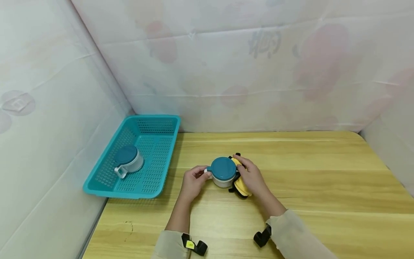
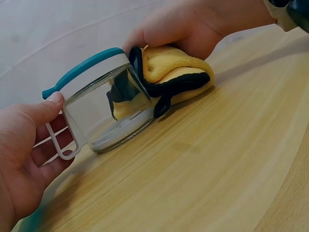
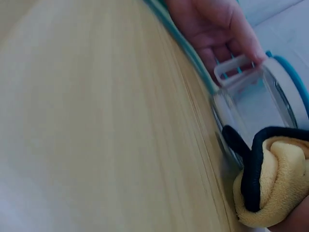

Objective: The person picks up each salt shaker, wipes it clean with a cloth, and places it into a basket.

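A clear glass jar (image 2: 91, 116) with a blue-green lid (image 1: 223, 168) and a white handle stands on the table in front of me. My left hand (image 1: 193, 182) grips its handle (image 2: 60, 140), the thumb resting near the lid's tab. On the jar's other side my right hand (image 1: 251, 176) holds a folded yellow cloth (image 2: 178, 72) with black edging against the glass. In the right wrist view the cloth (image 3: 277, 179) overlaps the lower side of the jar, and only a bit of the right hand shows there.
To the left, a turquoise plastic basket (image 1: 161, 181) with slotted sides stands by the fabric wall (image 1: 207, 72). Inside it lies a similar lidded jar (image 1: 134, 163), its handle facing me. The wooden table (image 1: 310, 180) stretches away to the right.
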Action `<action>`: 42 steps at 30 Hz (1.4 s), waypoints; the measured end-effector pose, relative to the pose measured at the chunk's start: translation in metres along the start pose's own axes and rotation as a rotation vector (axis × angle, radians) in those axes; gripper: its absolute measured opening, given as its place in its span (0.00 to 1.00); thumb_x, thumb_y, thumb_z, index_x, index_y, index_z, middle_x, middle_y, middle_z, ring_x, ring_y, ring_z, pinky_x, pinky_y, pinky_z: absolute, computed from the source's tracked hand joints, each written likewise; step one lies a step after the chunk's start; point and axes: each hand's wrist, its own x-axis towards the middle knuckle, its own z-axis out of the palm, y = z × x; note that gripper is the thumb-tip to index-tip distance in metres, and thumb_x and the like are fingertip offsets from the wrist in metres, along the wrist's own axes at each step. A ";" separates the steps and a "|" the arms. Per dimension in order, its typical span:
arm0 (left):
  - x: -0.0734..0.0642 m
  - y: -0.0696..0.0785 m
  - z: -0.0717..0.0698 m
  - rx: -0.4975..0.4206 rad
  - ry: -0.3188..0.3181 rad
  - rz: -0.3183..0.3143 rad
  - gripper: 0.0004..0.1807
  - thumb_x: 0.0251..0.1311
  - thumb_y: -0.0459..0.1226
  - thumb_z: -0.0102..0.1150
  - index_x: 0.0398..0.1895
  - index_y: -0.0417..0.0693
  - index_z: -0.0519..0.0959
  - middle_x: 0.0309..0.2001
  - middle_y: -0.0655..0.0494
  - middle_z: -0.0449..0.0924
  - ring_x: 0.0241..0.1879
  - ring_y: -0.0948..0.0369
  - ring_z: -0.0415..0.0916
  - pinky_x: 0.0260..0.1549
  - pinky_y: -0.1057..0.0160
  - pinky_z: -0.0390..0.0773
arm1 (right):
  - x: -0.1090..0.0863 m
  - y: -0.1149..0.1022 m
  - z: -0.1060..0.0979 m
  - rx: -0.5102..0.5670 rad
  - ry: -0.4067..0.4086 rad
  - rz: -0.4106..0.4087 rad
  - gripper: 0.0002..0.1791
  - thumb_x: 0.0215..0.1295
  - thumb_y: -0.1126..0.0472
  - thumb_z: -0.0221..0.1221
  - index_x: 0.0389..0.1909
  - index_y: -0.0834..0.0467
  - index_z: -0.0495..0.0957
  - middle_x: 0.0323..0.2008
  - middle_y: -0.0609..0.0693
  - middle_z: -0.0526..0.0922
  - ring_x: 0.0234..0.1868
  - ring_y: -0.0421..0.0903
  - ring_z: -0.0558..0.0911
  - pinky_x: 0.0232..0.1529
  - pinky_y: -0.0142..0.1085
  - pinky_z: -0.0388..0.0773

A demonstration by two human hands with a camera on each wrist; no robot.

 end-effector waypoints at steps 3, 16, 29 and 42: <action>0.000 0.000 -0.001 0.001 0.010 0.009 0.12 0.61 0.30 0.64 0.46 0.32 0.83 0.47 0.37 0.83 0.43 0.66 0.79 0.42 0.71 0.81 | -0.006 -0.003 0.004 0.045 0.011 0.052 0.24 0.77 0.57 0.44 0.71 0.45 0.66 0.73 0.51 0.62 0.65 0.58 0.70 0.62 0.54 0.69; 0.001 0.003 -0.008 0.004 0.031 0.000 0.12 0.61 0.28 0.63 0.47 0.31 0.83 0.47 0.38 0.83 0.42 0.66 0.79 0.41 0.71 0.81 | -0.028 -0.012 0.021 0.060 0.083 0.094 0.37 0.62 0.64 0.54 0.74 0.45 0.61 0.75 0.55 0.58 0.47 0.53 0.76 0.34 0.39 0.75; 0.000 -0.003 -0.007 -0.010 -0.094 0.013 0.10 0.62 0.29 0.62 0.44 0.31 0.83 0.46 0.37 0.82 0.41 0.68 0.78 0.41 0.72 0.80 | 0.004 0.006 -0.012 0.066 -0.071 0.071 0.29 0.66 0.67 0.52 0.67 0.45 0.72 0.68 0.53 0.70 0.11 0.41 0.61 0.16 0.31 0.67; -0.002 0.000 0.000 0.034 -0.073 0.043 0.10 0.60 0.28 0.64 0.44 0.30 0.83 0.43 0.36 0.83 0.39 0.69 0.79 0.41 0.72 0.80 | 0.026 0.007 -0.011 0.058 -0.081 0.079 0.25 0.70 0.65 0.48 0.64 0.42 0.75 0.67 0.52 0.72 0.11 0.40 0.56 0.16 0.29 0.61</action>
